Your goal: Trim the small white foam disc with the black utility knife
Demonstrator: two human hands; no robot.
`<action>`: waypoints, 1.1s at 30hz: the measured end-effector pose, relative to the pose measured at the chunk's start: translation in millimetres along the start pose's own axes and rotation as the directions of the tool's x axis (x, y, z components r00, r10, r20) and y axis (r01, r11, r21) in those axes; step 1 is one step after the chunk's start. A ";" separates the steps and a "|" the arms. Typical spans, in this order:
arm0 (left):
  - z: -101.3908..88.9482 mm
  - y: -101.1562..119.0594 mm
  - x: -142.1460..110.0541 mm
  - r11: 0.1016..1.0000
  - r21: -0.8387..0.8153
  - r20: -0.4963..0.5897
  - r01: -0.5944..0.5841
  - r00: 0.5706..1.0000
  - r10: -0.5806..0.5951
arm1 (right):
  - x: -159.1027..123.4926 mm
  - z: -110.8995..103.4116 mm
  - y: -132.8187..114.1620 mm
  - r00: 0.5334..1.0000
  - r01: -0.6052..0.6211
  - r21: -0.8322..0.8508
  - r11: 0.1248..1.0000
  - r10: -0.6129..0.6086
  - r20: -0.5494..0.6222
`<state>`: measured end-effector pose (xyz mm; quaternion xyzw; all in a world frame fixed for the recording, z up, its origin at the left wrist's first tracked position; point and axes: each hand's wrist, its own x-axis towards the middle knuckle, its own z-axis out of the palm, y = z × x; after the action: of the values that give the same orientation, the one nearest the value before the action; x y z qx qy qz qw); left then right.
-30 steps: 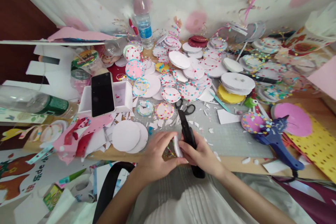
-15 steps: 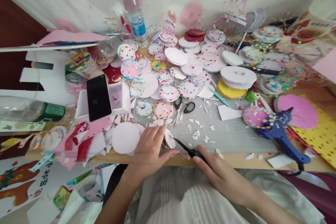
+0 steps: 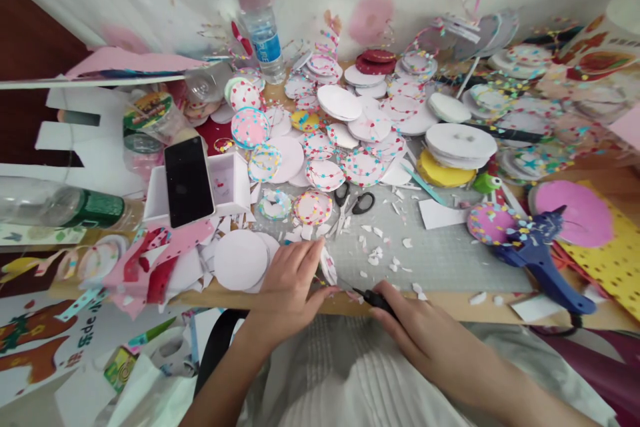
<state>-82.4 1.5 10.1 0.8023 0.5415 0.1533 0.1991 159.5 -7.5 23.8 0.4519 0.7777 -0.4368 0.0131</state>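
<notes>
arms: bare, no sleeves | left hand (image 3: 290,280), right hand (image 3: 415,327): bare | garment: white, pleated

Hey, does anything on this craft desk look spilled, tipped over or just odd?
Yes. A green-capped bottle lies on its side at the left edge. White paper scraps are strewn over the grey mat. A phone sits balanced across an open white box.

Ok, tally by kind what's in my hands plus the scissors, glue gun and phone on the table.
white paper piece, in left hand: 1
black-handled cutter, in right hand: 1
scissors: 1
blue glue gun: 1
phone: 1
Total: 5
</notes>
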 end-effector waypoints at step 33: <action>9.1 -1.8 -1.1 0.994 0.035 -0.129 -0.101 0.986 0.105 | 12.0 -4.1 -8.8 0.997 -0.034 -0.413 0.910 0.059 0.048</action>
<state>-80.0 -0.3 1.2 0.8201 0.5134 0.2078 0.1435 147.7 1.8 27.2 0.4443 0.8405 -0.2761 0.1416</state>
